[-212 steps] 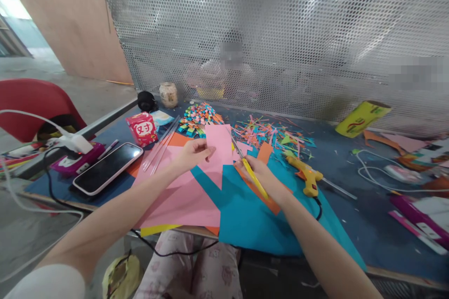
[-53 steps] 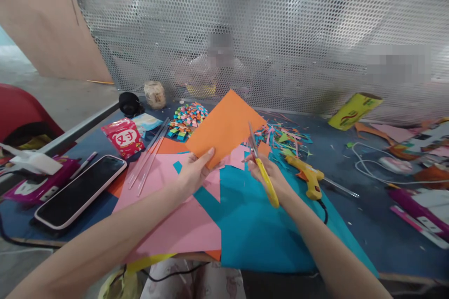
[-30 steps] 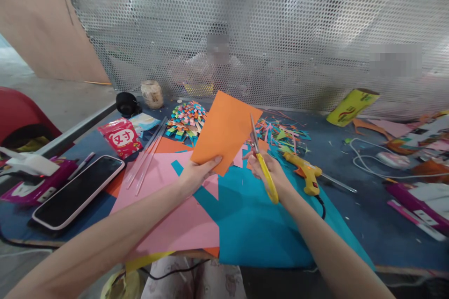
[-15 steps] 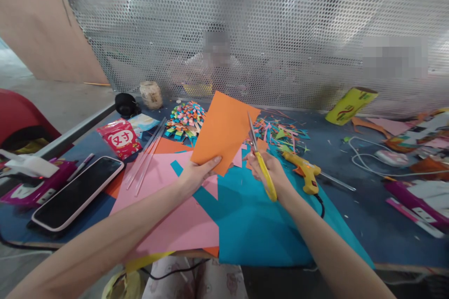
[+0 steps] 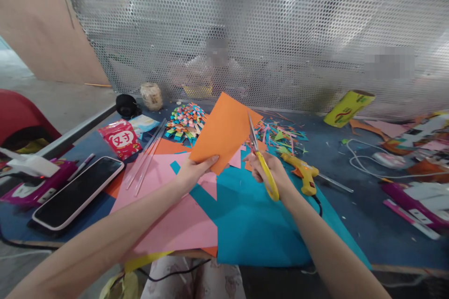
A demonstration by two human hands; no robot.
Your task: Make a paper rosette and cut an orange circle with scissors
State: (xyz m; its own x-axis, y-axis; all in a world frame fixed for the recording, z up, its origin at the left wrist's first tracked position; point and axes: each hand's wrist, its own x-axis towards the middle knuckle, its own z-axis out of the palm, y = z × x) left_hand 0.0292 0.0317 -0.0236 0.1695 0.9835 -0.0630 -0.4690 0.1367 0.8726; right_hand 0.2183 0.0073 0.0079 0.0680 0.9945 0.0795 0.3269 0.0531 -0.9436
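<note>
An orange sheet of paper [image 5: 224, 131] is pinched at its lower corner by my left hand [image 5: 196, 173], thumb on top. My right hand [image 5: 268, 173] is closed around the yellow handles of a pair of scissors [image 5: 266, 173]. Their blades point up and away, at the right edge of the orange sheet. Beneath both hands lie a pink sheet [image 5: 168, 219] and a larger blue sheet [image 5: 259, 233]. Behind the orange sheet sits a ball-like bunch of colourful paper pieces [image 5: 185, 121], partly covered by it.
A yellow glue gun [image 5: 305, 173] lies right of my right hand, near colourful paper scraps [image 5: 280, 133]. Clear glue sticks [image 5: 145, 159], a red packet [image 5: 121, 139] and a phone [image 5: 79, 191] are on the left. A perforated metal panel [image 5: 266, 32] stands behind the table.
The orange sheet has shifted slightly and turned a little. The scissors stay at its right edge, and both hands keep their hold.
</note>
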